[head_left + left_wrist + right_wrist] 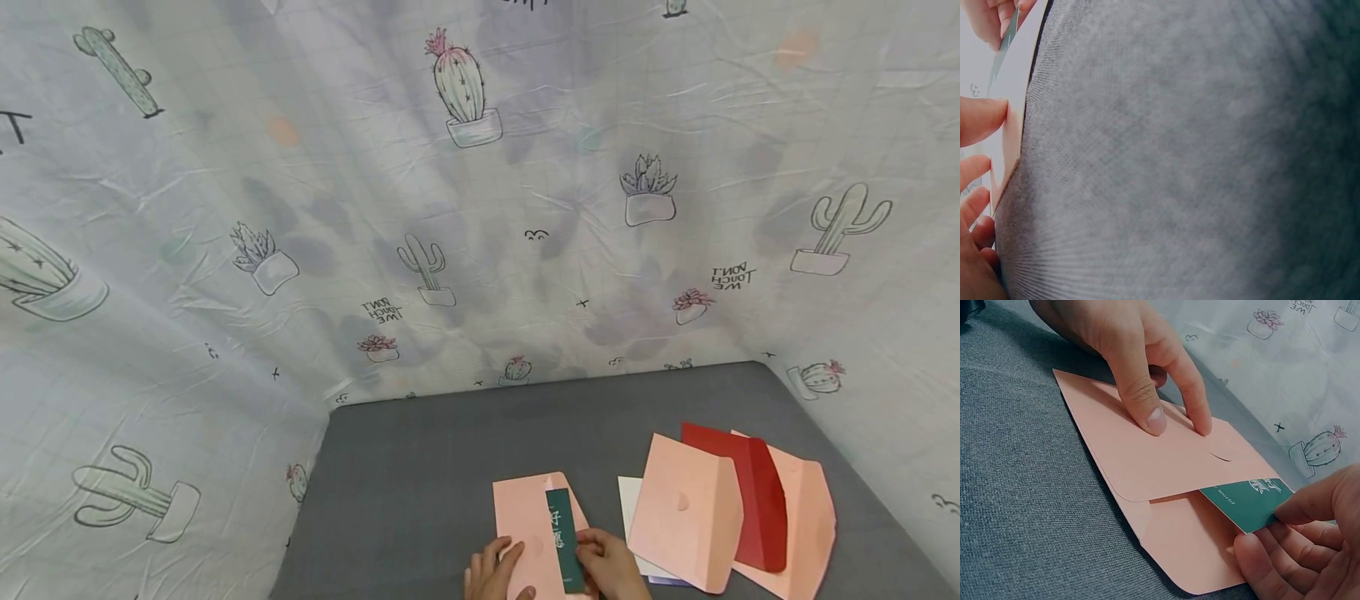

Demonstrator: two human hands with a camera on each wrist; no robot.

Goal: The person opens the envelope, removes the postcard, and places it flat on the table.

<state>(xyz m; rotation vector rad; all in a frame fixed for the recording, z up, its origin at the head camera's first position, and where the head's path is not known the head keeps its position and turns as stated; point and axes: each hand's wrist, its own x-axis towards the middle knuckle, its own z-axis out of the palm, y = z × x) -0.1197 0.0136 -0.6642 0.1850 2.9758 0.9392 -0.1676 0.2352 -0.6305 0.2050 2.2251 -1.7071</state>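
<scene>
A pink envelope (517,517) lies on the grey surface with its flap folded out. My left hand (491,573) presses it down; in the right wrist view the thumb and index fingertip of that left hand (1129,356) rest on the envelope's front panel (1172,456). A dark green card (562,533) with white lettering sticks out of the envelope's mouth, its other part hidden under the front panel. My right hand (609,567) pinches the card's outer edge between thumb and fingers, clearly seen where the right hand (1310,550) meets the green card (1250,506).
To the right lie a pink envelope (686,508), a red envelope (761,500) and another pink envelope (813,508), overlapping. A white sheet (630,504) peeks out beside them. A cactus-print cloth (525,183) hangs behind and along both sides of the grey table (405,467).
</scene>
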